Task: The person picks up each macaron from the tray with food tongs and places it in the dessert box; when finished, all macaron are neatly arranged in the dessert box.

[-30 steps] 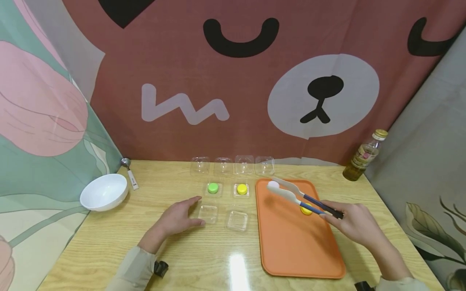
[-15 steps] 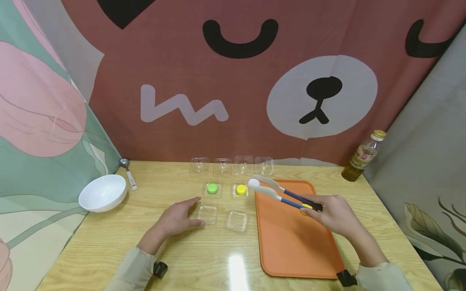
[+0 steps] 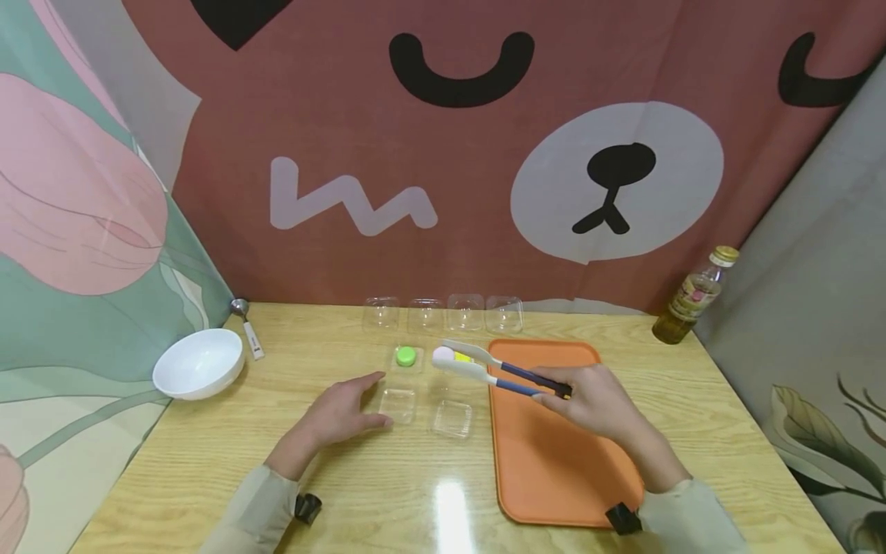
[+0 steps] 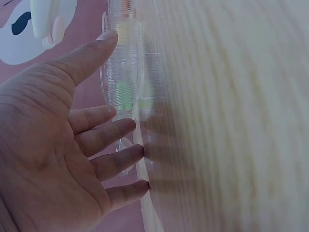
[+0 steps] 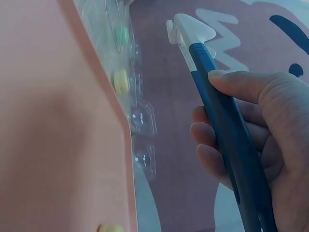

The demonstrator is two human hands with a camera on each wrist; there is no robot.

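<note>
Over the tray, the right hand holds tongs whose tips reach past its left edge with a round piece between them. A loose piece lies on the tray. Left of the tray are four dishes in two rows; the farther two hold one disc each. The left hand is just beside the near row's outer dish. Behind the tray's left corner and leftward stands a row of boxes. A bowl and spoon lie well left of the tray, a bottle right of its far end.

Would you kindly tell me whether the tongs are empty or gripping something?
Gripping something: the tongs in the right hand hold a pale macaron between their white tips, raised above the table.
</note>
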